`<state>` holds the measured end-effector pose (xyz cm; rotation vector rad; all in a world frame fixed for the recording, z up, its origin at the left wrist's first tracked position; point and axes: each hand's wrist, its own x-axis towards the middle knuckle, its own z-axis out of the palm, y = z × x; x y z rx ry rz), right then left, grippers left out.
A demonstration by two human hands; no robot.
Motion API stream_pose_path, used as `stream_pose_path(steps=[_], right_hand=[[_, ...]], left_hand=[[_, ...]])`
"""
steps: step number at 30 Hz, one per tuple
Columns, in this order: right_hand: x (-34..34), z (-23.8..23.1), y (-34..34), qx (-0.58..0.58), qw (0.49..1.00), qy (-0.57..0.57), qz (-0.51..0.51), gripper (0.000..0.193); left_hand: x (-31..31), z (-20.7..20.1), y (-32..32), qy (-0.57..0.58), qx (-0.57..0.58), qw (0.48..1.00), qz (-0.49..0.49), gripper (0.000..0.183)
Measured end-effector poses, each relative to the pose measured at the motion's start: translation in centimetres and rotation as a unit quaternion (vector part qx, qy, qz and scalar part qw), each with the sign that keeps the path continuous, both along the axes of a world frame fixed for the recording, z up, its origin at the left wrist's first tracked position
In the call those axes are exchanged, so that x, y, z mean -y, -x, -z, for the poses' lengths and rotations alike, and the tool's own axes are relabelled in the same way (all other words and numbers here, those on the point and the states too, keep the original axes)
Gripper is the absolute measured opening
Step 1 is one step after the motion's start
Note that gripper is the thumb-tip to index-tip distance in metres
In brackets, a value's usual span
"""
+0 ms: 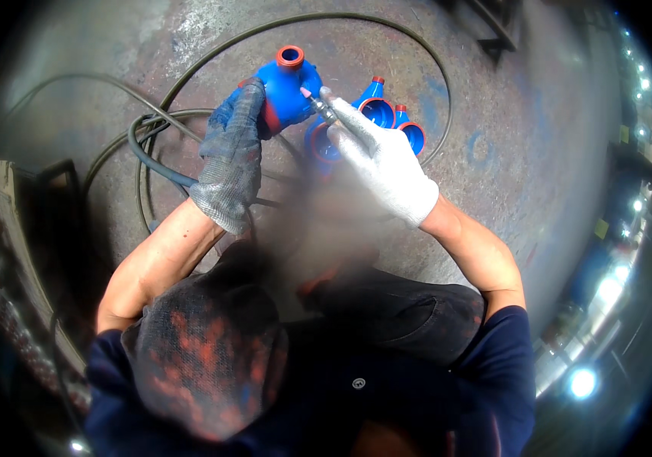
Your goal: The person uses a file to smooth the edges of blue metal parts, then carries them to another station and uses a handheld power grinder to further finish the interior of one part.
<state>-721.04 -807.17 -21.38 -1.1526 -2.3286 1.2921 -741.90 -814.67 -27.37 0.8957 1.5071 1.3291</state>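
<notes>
My left hand [236, 145], in a grey glove stained blue, is closed around the side of a blue pipe fitting [286, 95]. An orange-red rim rings the round opening at the fitting's top, and more orange-red shows along its lower edge. In a white glove, my right hand [379, 152] grips a slim metal die grinder [324, 109] with a small pink tip. That tip meets or nearly meets the fitting's right side; I cannot tell which. Several similar blue fittings [377, 112] with orange-red rims stand on the floor just beyond my right hand.
A long dark hose [341, 15] loops across the stained concrete floor [493, 152] around the fittings. More hose lies coiled at the left, near a dark box-like object [59, 213]. A dark metal frame [493, 27] stands at the far right. My knees are bent close below my hands.
</notes>
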Motion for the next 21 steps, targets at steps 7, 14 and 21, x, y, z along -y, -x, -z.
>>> stream_pose_path(steps=[7, 14, 21], right_hand=[[0.2, -0.4, 0.2, -0.014, 1.000, 0.027, 0.004, 0.048], [0.6, -0.2, 0.5, -0.021, 0.998, 0.050, 0.006, 0.049], [0.5, -0.2, 0.2, 0.000, 0.998, 0.054, 0.024, 0.048]], left_hand=[[-1.2, -3.1, -0.7, -0.038, 0.176, 0.984, -0.003, 0.036], [-1.2, -3.4, -0.9, 0.058, 0.199, 0.977, -0.050, 0.039], [-1.4, -3.9, -1.1, 0.004, 0.189, 0.982, -0.018, 0.032]])
